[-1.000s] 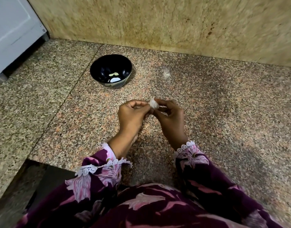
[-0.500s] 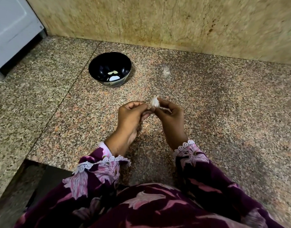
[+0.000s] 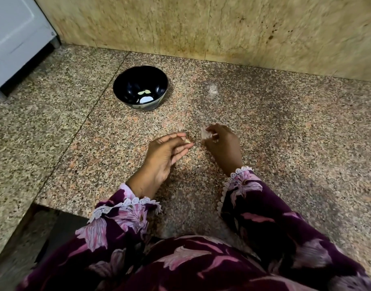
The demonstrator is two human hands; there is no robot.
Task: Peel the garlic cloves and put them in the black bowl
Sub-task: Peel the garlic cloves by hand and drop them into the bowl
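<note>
— Two hands are seen nearer than the black bowl (image 3: 140,87); what is held?
— A small pale clove (image 3: 187,141) is pinched at the left hand's (image 3: 166,153) fingertips; a blurred whitish garlic piece (image 3: 205,132) is gripped by the curled fingers of the right hand (image 3: 221,143).
— And inside the bowl?
— A few pale cloves (image 3: 144,92) are seen at its bottom, on the granite counter (image 3: 285,133)

The light is soft and a bit dim. A bright spot is seen inside the bowl (image 3: 141,87). A faint shadow is cast near the body. The right hand (image 3: 221,143) is blurred, and edges are bent.
</note>
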